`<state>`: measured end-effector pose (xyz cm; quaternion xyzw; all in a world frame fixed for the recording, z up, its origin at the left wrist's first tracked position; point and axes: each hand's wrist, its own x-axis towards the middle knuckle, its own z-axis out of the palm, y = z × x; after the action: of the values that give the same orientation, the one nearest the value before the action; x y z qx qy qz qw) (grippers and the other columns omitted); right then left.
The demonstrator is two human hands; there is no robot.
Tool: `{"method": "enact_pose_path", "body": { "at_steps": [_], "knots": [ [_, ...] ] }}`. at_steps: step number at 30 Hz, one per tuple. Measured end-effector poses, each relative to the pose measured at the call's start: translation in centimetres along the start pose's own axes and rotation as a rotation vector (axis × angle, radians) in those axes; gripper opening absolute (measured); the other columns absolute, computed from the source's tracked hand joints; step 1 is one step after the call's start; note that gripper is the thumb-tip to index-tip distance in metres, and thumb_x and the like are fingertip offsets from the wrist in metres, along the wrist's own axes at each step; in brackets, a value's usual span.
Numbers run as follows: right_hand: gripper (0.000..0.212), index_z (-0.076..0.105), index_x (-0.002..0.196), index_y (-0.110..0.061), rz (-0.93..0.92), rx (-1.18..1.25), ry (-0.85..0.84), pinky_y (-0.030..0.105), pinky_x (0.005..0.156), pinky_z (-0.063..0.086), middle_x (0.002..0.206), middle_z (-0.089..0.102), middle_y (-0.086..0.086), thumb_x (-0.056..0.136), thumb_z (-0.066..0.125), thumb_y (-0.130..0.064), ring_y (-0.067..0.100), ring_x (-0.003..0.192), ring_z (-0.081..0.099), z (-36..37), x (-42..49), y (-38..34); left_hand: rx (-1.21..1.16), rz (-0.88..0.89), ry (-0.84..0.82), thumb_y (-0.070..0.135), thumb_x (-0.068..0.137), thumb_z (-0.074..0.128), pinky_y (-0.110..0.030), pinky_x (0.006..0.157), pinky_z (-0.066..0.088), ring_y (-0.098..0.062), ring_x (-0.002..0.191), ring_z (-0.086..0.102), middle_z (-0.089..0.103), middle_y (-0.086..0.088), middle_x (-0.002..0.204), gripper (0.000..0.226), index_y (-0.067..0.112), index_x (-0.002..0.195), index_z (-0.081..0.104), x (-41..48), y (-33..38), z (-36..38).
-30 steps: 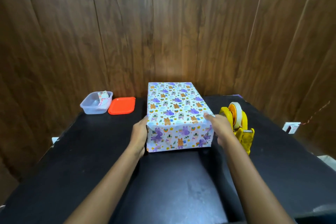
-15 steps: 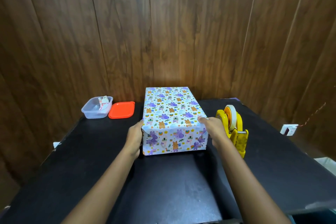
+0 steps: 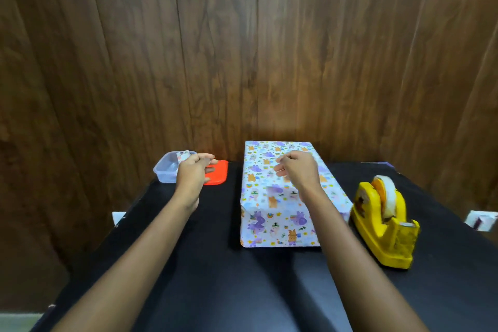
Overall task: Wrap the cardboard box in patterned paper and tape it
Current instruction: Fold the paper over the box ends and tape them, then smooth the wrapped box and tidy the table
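Observation:
The box [image 3: 269, 224], fully covered in white paper with purple and orange animal prints, lies lengthwise on the black table [image 3: 229, 283] in the middle of the head view. My right hand [image 3: 296, 170] hovers over the box's far top with fingers loosely curled, holding nothing. My left hand [image 3: 194, 172] is off the box, out to the left, its fingers stretched over the orange lid [image 3: 220, 174] and empty. A yellow tape dispenser [image 3: 382, 232] with a roll of tape stands just right of the box.
A clear plastic container [image 3: 165, 171] with a scrap of patterned paper [image 3: 183, 155] sits at the back left beside the orange lid. A wooden wall rises directly behind the table. Something small and white [image 3: 481, 220] lies past the table's right edge.
Both hands let go of the box's near corners. The left hand moved left and away to the orange lid; the right hand lifted over the box top. The view tilted up.

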<state>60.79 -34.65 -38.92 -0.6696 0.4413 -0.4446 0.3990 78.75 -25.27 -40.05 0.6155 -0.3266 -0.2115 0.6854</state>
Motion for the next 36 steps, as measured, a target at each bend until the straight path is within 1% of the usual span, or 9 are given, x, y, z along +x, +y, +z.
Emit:
{"method": "enact_pose_path", "body": {
  "at_steps": [5,11,17,20,24,27,30,33,36],
  "knots": [
    [0.027,0.056,0.066,-0.012,0.065,0.131,-0.284,0.016,0.043,0.037,0.064,0.059,0.009,0.086,0.041,-0.001,0.016,0.051,0.053,8.7,3.5,-2.3,0.037,-0.027,0.120,0.006,0.094,0.043,-0.018,0.053,0.040,-0.014,0.075,0.057,0.063,-0.007,0.089,0.022,0.014,0.082,0.060,5.8,-0.4,-4.3],
    [0.027,0.055,0.065,-0.013,0.093,-0.024,-0.439,0.022,0.052,0.040,0.074,0.061,0.013,0.088,0.044,-0.002,0.019,0.056,0.054,18.7,10.2,-3.0,0.120,-0.092,0.167,0.003,0.093,0.040,-0.021,0.060,0.043,-0.011,0.070,0.055,0.061,-0.002,0.078,0.018,0.005,0.096,0.058,13.4,-2.2,-6.8],
    [0.020,0.071,0.089,-0.002,-0.022,-0.357,-0.519,0.029,0.067,0.043,0.086,0.064,0.014,0.084,0.052,-0.005,0.024,0.077,0.056,26.7,16.0,-1.1,0.286,-0.160,0.122,0.002,0.089,0.045,-0.028,0.070,0.043,-0.018,0.076,0.054,0.059,-0.003,0.075,0.026,0.015,0.070,0.057,20.8,-5.7,-7.5],
    [0.024,0.070,0.105,-0.011,-0.094,-0.541,-0.540,0.027,0.075,0.042,0.103,0.065,0.008,0.087,0.054,-0.013,0.024,0.103,0.056,29.9,17.9,-0.1,0.371,-0.181,0.107,0.003,0.088,0.043,-0.030,0.072,0.040,-0.021,0.077,0.052,0.060,-0.005,0.077,0.029,0.017,0.066,0.056,23.0,-8.0,-8.0],
    [0.029,0.060,0.122,-0.016,-0.257,-0.805,-0.611,0.032,0.095,0.040,0.122,0.060,0.007,0.095,0.050,-0.018,0.022,0.137,0.027,32.6,19.4,0.3,0.393,-0.219,0.109,0.004,0.090,0.041,-0.030,0.070,0.039,-0.020,0.076,0.049,0.057,-0.009,0.083,0.028,0.017,0.068,0.054,24.8,-9.8,-8.5],
    [0.032,0.057,0.127,-0.015,-0.314,-0.940,-0.615,0.034,0.101,0.037,0.099,0.055,0.009,0.096,0.048,-0.017,0.026,0.131,0.035,33.4,20.1,0.3,0.379,-0.246,0.106,0.004,0.092,0.040,-0.030,0.070,0.040,-0.018,0.077,0.051,0.059,-0.007,0.085,0.029,0.018,0.071,0.055,25.6,-10.6,-8.6],
    [0.030,0.063,0.119,-0.016,-0.350,-0.963,-0.609,0.032,0.096,0.039,0.070,0.034,0.000,0.093,0.048,-0.011,0.022,0.124,0.042,34.4,20.9,0.9,0.349,-0.268,0.088,0.003,0.092,0.039,-0.031,0.072,0.041,-0.019,0.077,0.050,0.057,-0.008,0.085,0.029,0.019,0.072,0.055,26.2,-11.8,-8.7],
    [0.027,0.070,0.103,-0.021,-0.353,-0.903,-0.618,0.033,0.093,0.036,0.098,0.065,0.001,0.089,0.049,-0.010,0.017,0.120,0.040,35.1,21.6,0.9,0.334,-0.259,0.096,0.002,0.091,0.041,-0.031,0.074,0.041,-0.021,0.078,0.050,0.058,-0.010,0.089,0.028,0.018,0.073,0.056,26.6,-12.1,-8.9],
    [0.029,0.064,0.065,-0.025,-0.275,-0.698,-0.594,0.032,0.090,0.037,0.099,0.068,0.005,0.080,0.048,-0.006,0.016,0.110,0.045,34.5,22.2,0.1,0.385,-0.247,0.108,0.003,0.091,0.045,-0.028,0.076,0.041,-0.023,0.088,0.056,0.061,-0.011,0.105,0.020,0.009,0.099,0.062,27.0,-11.8,-9.0]
  ]
}}
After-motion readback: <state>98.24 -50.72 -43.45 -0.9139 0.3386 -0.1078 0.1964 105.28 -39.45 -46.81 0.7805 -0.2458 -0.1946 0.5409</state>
